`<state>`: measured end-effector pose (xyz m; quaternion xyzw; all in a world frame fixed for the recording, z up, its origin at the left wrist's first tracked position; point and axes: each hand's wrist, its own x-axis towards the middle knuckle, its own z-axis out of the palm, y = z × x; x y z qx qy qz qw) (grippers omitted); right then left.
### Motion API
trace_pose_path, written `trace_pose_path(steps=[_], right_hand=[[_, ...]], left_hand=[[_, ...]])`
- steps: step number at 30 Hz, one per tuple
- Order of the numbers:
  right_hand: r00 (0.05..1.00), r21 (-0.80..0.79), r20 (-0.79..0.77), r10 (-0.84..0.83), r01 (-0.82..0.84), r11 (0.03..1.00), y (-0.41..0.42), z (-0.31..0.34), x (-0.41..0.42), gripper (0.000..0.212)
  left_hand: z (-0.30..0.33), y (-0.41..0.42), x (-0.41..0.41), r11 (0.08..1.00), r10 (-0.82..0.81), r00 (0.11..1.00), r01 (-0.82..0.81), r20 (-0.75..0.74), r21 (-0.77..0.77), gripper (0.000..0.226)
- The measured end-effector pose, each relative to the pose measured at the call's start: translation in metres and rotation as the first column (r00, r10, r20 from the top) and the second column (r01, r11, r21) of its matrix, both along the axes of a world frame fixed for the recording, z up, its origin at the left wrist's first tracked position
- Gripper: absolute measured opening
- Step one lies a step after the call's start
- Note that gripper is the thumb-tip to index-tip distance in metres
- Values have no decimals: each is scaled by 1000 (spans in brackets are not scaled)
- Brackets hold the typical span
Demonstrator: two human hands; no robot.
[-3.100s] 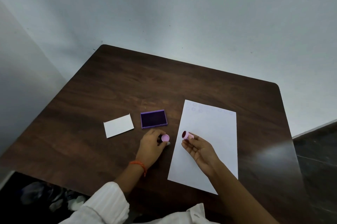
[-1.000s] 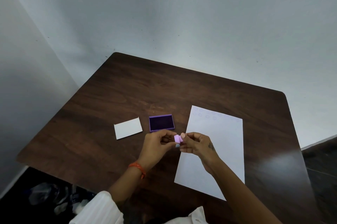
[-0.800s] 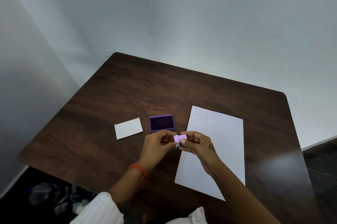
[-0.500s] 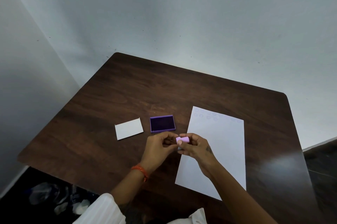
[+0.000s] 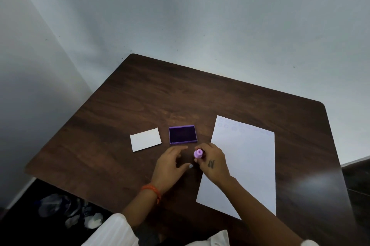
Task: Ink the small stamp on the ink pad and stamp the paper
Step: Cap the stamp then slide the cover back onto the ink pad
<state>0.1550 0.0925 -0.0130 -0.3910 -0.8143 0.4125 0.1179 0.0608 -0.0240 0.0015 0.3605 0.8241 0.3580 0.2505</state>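
Observation:
The small pink-purple stamp (image 5: 198, 153) stands upright on the table, pinched by the fingers of my right hand (image 5: 213, 162). My left hand (image 5: 170, 162) hovers just left of it with fingers spread and nothing in it. The open purple ink pad (image 5: 182, 134) lies just beyond both hands. The white paper (image 5: 243, 162) lies to the right, with faint round stamp marks along its far edge; my right wrist covers part of its left edge.
A small white card (image 5: 145, 139) lies left of the ink pad. The dark wooden table (image 5: 140, 103) stands in a corner of grey walls. Below its near left edge, dim objects lie on the floor (image 5: 60, 207).
Both hands held the stamp together above the table. Now my left hand has let go and opened, and my right hand holds the stamp upright near the table top.

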Motion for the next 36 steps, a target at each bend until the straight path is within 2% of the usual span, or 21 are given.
trace_pose_path(steps=[3, 7, 10, 14, 16, 20, 23, 25, 29, 36], right_hand=[[997, 28, 64, 34, -36, 999, 2, -6, -1, 22], [993, 22, 104, 58, -61, 998, 4, -5, 0, 26], [994, 5, 75, 79, -80, 997, 4, -1, 1, 33], [999, -4, 30, -33, 33, 999, 6, 10, 2, 45], [999, 3, -14, -39, 39, 999, 8, 15, -2, 51], [994, 52, -92, 59, -54, 997, 7, 21, -23, 55], [980, 60, -100, 169, -164, 985, 0, 23, -44, 59], [967, 90, -52, 250, -245, 965, -5, 22, -59, 61], [918, 139, 48, 395, -397, 907, -15, 19, -87, 61], [755, 186, 317, 574, -643, 743, -24, 3, -127, 73]], left_hand=[[-2, -1, -2, 1000, -1, 1000, 1, 1, -9, 54], [-4, -1, -4, 1000, -7, 1000, 7, -5, -13, 54], [-6, -1, -6, 1000, -5, 1000, 4, -9, -10, 54], [-6, -3, -12, 1000, 15, 1000, -15, -12, 2, 54], [-4, -6, -16, 1000, 28, 1000, -28, -13, 13, 54], [0, -14, -31, 996, 80, 995, -78, -52, 46, 54], [1, -22, -47, 990, 130, 981, -122, -141, 65, 52], [0, -30, -58, 987, 159, 963, -147, -216, 70, 53], [-7, -43, -81, 978, 205, 945, -204, -256, 30, 59], [-25, -60, -115, 973, 87, 966, -134, -243, -186, 80]])
